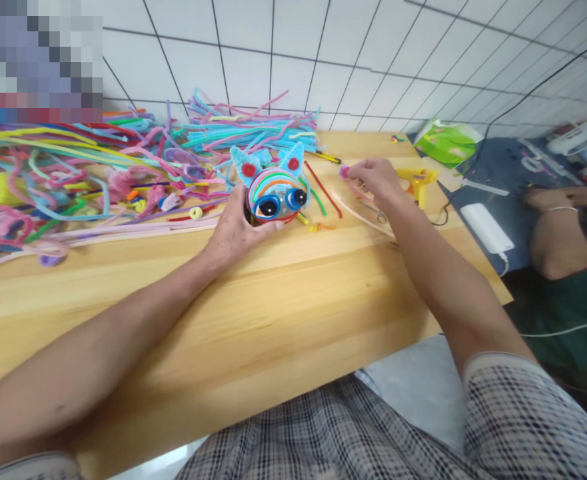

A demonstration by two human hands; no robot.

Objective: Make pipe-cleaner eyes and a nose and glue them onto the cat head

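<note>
My left hand [236, 227] is closed around the side of a blue animal head [277, 190] made of pipe cleaners, with pointed ears, red ear spots, striped forehead and big black-and-blue eyes. Off to the right, my right hand [373, 179] pinches a small round pink-and-purple piece [344, 172] between thumb and fingers, above the table. A red pipe cleaner [323, 189] and a green one [319, 203] lie between the two hands. Just beyond the right hand rests a yellow glue gun [418, 183], partly hidden by the wrist. Scissors handles [382, 217] show under the right forearm.
Loose coloured pipe cleaners [83, 180] cover the table's left side, and a blue bundle [253, 133] lies by the tiled wall. At the right are a green packet [446, 143], a white power strip [488, 228] and another person's arm [556, 233]. A black cord [528, 87] hangs there.
</note>
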